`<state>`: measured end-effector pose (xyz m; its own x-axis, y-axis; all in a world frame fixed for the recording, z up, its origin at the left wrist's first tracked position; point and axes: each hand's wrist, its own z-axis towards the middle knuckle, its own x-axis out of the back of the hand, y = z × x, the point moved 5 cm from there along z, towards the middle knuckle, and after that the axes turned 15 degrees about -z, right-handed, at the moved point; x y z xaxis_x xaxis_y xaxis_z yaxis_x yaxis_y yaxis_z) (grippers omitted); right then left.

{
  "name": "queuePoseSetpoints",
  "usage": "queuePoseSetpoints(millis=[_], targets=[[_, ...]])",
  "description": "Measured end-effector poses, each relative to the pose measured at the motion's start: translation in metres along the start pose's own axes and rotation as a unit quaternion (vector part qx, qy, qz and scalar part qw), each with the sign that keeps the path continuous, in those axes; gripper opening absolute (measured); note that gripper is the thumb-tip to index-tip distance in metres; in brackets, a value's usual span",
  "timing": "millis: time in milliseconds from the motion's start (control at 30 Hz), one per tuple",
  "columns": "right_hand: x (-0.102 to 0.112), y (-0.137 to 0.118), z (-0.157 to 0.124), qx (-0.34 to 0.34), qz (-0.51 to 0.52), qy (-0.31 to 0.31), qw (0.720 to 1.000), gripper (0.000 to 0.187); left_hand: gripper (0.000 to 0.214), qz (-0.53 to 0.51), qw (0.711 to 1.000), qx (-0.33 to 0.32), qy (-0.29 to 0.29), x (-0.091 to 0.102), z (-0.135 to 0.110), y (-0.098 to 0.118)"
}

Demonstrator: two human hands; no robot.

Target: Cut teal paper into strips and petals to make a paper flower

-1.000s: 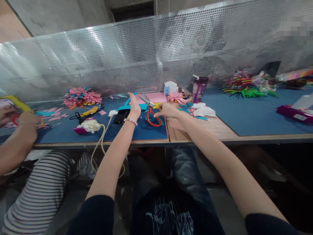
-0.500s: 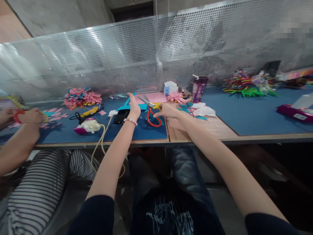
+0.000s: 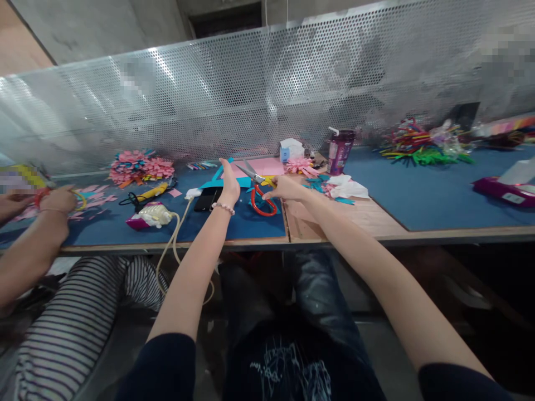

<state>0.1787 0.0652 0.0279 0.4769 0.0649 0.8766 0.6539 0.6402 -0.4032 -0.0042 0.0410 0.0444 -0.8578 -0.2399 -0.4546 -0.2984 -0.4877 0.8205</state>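
Observation:
My right hand (image 3: pixel 288 188) grips a pair of scissors (image 3: pixel 256 177) by the yellow handle loop, while the red-orange loop hangs below. Its blades are parted and point away to the left. Just left of the blades, my left hand (image 3: pixel 229 185) stands on edge with its fingers stretched out, palm towards the scissors. Bright blue paper (image 3: pixel 246 182) lies by my left hand, partly behind it. Pink paper sheets (image 3: pixel 267 166) lie beyond the blades. A dark phone (image 3: pixel 204 201) rests left of my left wrist, which wears a beaded bracelet.
A purple cup (image 3: pixel 340 153) with a straw stands behind crumpled tissue (image 3: pixel 348 186). Left are a corded glue gun (image 3: pixel 152 215), a yellow tool (image 3: pixel 152 192) and pink paper fringes (image 3: pixel 140 167). A co-worker's hands (image 3: pixel 58 199) hold scissors. Perforated metal (image 3: pixel 234 100) backs the table.
My hands and the scissors are nearly still. At the left, the co-worker's hands and scissors have shifted slightly.

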Motion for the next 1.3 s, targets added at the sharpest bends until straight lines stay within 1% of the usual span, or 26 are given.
queuePoseSetpoints(millis=[233, 400, 467, 567, 667, 733, 867, 967, 1067, 1200, 1300], targets=[[0.0, 0.0, 0.0, 0.0, -0.011, 0.006, 1.0, 0.052, 0.079, 0.014, 1.0, -0.008, 0.004, -0.001, -0.002, 0.001], [0.001, -0.001, 0.0, 0.003, 0.023, 0.0, 1.0, 0.05, 0.073, 0.025, 0.999, -0.017, -0.01, 0.0, 0.002, -0.005], [0.001, -0.002, -0.001, 0.006, 0.037, -0.002, 0.999, 0.048, 0.073, 0.034, 0.999, -0.011, -0.019, 0.001, 0.005, -0.009], [0.003, -0.006, -0.004, 0.003, 0.055, 0.012, 0.998, 0.045, 0.07, 0.053, 0.998, -0.013, -0.032, 0.002, 0.008, -0.014], [0.006, -0.01, -0.006, -0.001, 0.063, 0.036, 0.997, 0.044, 0.062, 0.07, 0.996, -0.035, -0.043, 0.001, 0.01, -0.016], [0.006, -0.012, -0.007, -0.007, 0.062, 0.04, 0.997, 0.045, 0.06, 0.08, 0.995, -0.044, -0.051, -0.001, 0.01, -0.016], [0.006, -0.012, -0.008, -0.021, 0.045, 0.052, 0.997, 0.051, 0.063, 0.11, 0.991, -0.053, -0.056, -0.001, 0.01, -0.017], [0.006, -0.012, -0.009, -0.025, 0.027, 0.067, 0.997, 0.054, 0.065, 0.157, 0.982, -0.07, -0.081, -0.001, 0.01, -0.017], [0.005, -0.012, -0.01, -0.027, 0.006, 0.074, 0.997, 0.051, 0.067, 0.189, 0.973, -0.079, -0.102, -0.001, 0.01, -0.018], [0.002, -0.012, -0.009, -0.043, -0.028, 0.081, 0.995, 0.043, 0.069, 0.191, 0.972, -0.083, -0.106, 0.002, 0.01, -0.019], [0.002, -0.011, -0.008, -0.061, -0.062, 0.1, 0.991, 0.045, 0.07, 0.192, 0.972, -0.088, -0.106, 0.002, 0.011, -0.02]])
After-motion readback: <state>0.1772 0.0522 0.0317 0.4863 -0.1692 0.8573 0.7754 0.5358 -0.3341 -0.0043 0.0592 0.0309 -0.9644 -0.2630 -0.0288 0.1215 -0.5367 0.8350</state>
